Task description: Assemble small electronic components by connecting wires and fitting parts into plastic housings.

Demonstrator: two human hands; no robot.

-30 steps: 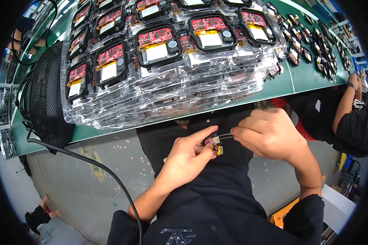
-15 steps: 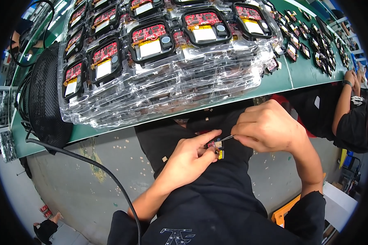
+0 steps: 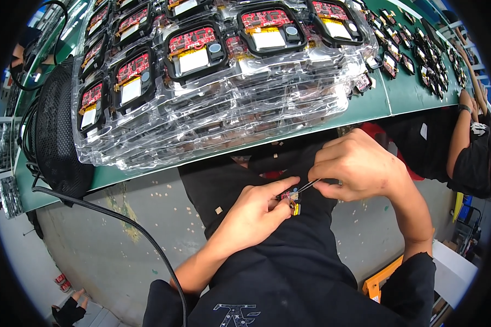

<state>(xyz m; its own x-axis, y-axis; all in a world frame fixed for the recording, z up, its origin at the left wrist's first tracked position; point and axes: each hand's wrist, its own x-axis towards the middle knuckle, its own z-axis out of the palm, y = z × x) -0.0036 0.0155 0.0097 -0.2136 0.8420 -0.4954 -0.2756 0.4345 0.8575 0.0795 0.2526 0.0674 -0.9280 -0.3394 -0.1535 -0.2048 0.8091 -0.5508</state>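
Observation:
Over my lap, my left hand is closed on a small circuit board, pinching it between thumb and fingers. A yellow-edged strip sticks out below my thumb, and much of the board is hidden by my fingers. In my right hand is a pair of thin metal tweezers, gripped between thumb and curled fingers. The tweezer tips reach the board's right side; whether they pinch a part is too small to tell.
Ahead, stacked clear plastic trays hold black-framed units with red boards. A black mesh bag and a cable lie to the left. Loose units cover the green table's far right, near a co-worker's arm.
The tweezer tips have shifted slightly down and right at the board, and more of the tweezers shows. A pale part seen on the board before is no longer plain. My view has shifted slightly.

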